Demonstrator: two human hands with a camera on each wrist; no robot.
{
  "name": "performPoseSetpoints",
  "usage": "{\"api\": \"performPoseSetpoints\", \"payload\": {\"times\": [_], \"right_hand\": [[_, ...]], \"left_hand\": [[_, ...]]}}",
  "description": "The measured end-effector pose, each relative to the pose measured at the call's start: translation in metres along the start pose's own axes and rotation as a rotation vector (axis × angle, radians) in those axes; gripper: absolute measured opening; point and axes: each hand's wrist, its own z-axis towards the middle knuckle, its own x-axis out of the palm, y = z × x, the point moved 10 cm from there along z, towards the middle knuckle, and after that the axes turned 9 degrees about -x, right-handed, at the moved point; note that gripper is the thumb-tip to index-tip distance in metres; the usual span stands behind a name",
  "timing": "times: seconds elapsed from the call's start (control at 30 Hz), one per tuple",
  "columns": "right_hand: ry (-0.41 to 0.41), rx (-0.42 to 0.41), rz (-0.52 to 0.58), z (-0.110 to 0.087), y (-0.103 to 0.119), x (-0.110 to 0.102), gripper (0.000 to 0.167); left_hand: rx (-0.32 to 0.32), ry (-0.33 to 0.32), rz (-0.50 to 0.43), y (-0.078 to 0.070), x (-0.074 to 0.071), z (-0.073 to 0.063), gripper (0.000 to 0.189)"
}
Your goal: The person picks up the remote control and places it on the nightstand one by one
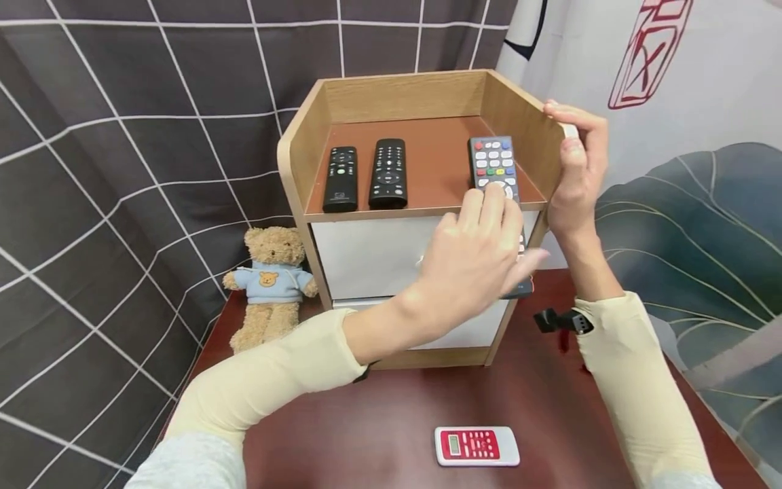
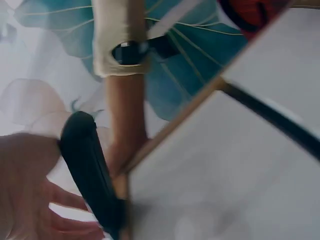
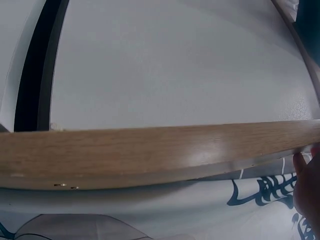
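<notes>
My left hand (image 1: pixel 473 248) holds a long dark grey remote control (image 1: pixel 493 159) with white and coloured buttons, at the right front of the cabinet's top tray. Its upper end lies over the brown tray floor (image 1: pixel 430 159), and its lower end hangs down past the front edge. The fingers cover its middle. In the left wrist view, that remote (image 2: pixel 87 165) appears from its side, against the cabinet edge. My right hand (image 1: pixel 577 170) grips the wooden right side panel (image 1: pixel 522 125) of the cabinet. Only part of the right hand (image 3: pixel 306 192) enters the right wrist view.
Two black remotes, a smaller one (image 1: pixel 341 178) and a larger one (image 1: pixel 389 173), lie at the tray's left. A teddy bear (image 1: pixel 275 278) leans left of the cabinet. A white-and-red remote (image 1: pixel 478 446) lies on the dark red table (image 1: pixel 342 421) in front. Grey gridded cloth (image 1: pixel 153 170) hangs behind.
</notes>
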Motion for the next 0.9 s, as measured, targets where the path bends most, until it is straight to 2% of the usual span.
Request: {"api": "performPoseSetpoints", "payload": {"times": [0.13, 0.3, 0.47, 0.53, 0.63, 0.77, 0.9], "right_hand": [[-0.011, -0.003, 0.006, -0.003, 0.001, 0.002, 0.035], [0.005, -0.004, 0.009, 0.001, 0.004, 0.006, 0.035], [0.002, 0.003, -0.002, 0.002, 0.006, 0.005, 0.035], [0.002, 0.007, -0.015, 0.001, 0.005, 0.003, 0.036], [-0.001, 0.014, -0.019, 0.0, 0.0, 0.002, 0.036], [0.003, 0.022, -0.007, -0.002, -0.003, 0.002, 0.036], [-0.013, 0.021, 0.008, -0.002, -0.003, 0.002, 0.035]], "left_hand": [[-0.002, 0.106, -0.029, -0.003, -0.003, 0.0, 0.09], [0.042, 0.184, 0.039, -0.009, -0.003, -0.006, 0.1], [0.087, 0.272, 0.11, -0.018, 0.009, -0.011, 0.116], [0.099, 0.291, 0.123, -0.018, 0.014, -0.011, 0.116], [0.106, 0.283, 0.106, -0.013, 0.015, -0.007, 0.109], [0.1, 0.276, 0.049, 0.002, 0.01, 0.002, 0.099], [0.092, 0.377, 0.009, 0.02, 0.011, 0.008, 0.097]]}}
